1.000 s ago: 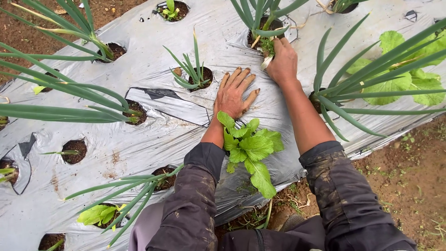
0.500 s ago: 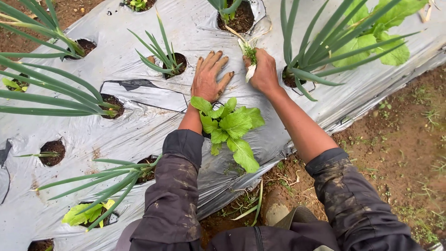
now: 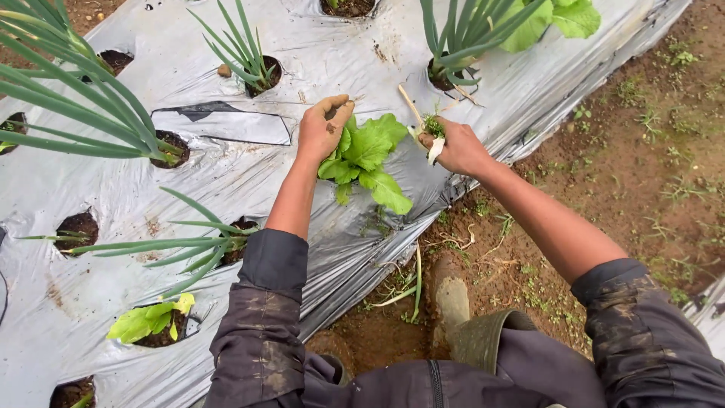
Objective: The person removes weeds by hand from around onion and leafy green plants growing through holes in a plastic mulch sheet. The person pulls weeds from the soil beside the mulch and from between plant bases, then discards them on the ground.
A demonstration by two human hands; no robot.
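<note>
Silver mulch sheet (image 3: 226,170) underlies leafy seedling (image 3: 368,155) between loosely curled left hand (image 3: 323,128) and right hand (image 3: 455,147) grasping uprooted weeds (image 3: 433,130)

Silver-grey plastic sheet (image 3: 226,174), bright green leafy plant (image 3: 368,155), brown soil (image 3: 642,166).

Outdoor plot, daylight. Silver plastic mulch sheet (image 3: 226,174) with planting holes, left; bare brown soil (image 3: 642,174) with sparse weeds, right.
</note>
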